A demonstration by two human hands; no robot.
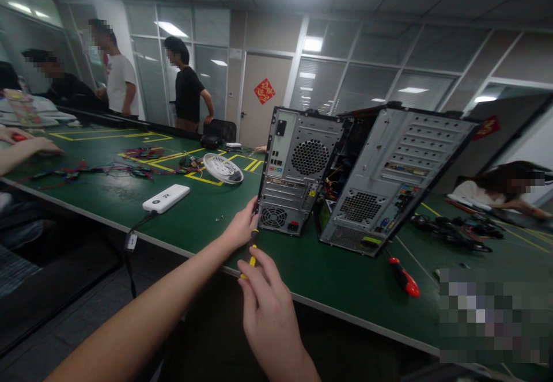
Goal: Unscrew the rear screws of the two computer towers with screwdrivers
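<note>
In the head view, my right hand [268,301] is closed round the yellow-and-black handle of a screwdriver [253,255]. The screwdriver points up toward the lower left edge of a computer case [294,174], which stands upright with its rear panel facing me. Against that same left edge rests my left hand [239,226], gripping the case side, its fingertips partly hidden. Where the screwdriver tip meets the case is too small to make out. A second computer case [367,186] leans at a tilt just to the right, cables showing between the two.
A red-and-black screwdriver [404,278] lies right of the cases. On the green table [108,197] are a white power bank [166,199] with a cable, small screws [219,218], a round white fan-like part [223,169] and coloured wires [112,169]. Black cables [458,229] lie right. Several people are around.
</note>
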